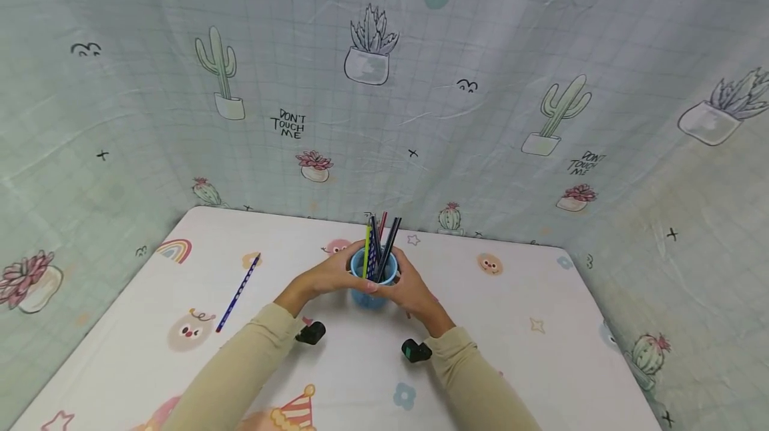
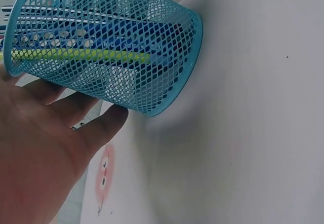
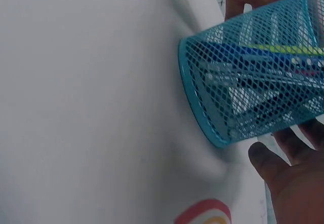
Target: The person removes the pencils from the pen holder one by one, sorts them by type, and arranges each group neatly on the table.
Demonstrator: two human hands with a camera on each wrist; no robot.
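Observation:
Both my hands hold a light-blue mesh pencil cup near the middle of the table. The left hand curves round its left side and the right hand round its right, thumbs meeting at the front. Inside the cup stand a lime-green pencil, a red one and several dark ones, some spotted. The left hand's fingers lie along the mesh in the left wrist view. In the right wrist view the cup shows its base rim; I cannot tell whether the rim touches the table.
A blue patterned pencil lies on the table at the left. The white tabletop carries printed faces, stars and flowers. A cactus-print cloth hangs behind and at the sides. Small black devices sit at both wrists.

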